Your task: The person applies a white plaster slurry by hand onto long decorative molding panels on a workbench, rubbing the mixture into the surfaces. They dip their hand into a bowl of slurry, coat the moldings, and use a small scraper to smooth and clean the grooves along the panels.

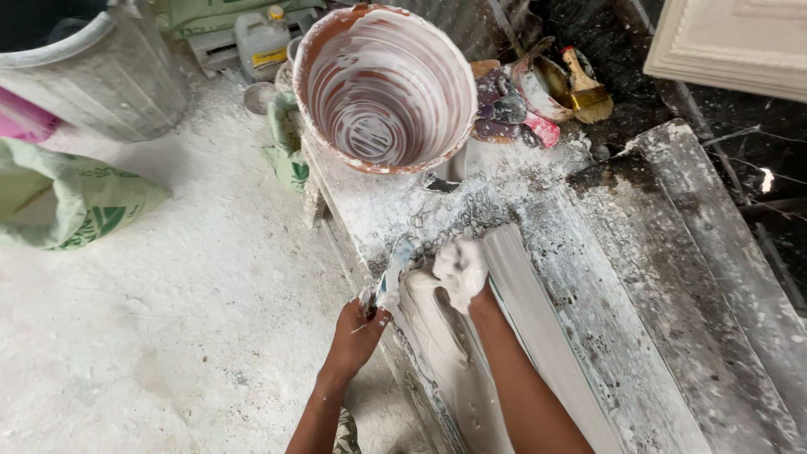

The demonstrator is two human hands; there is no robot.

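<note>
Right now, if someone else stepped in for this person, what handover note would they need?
Left hand: closed on the handle of a scraper, blade at the near end of the wet plaster.
Right hand: coated in white plaster, pressing flat on the wet plaster, holding nothing.
The plaster lies in a long strip mould on the workbench. The mixing bucket stands at the far end, only smeared inside.
Done: plaster poured and partly spread.
Left: the surface looks uneven, probably still needs smoothing.

Wet plaster (pixel 437 328) coats the right hand (pixel 460 271), hiding its fingers; both forearms run off the bottom edge.
</note>
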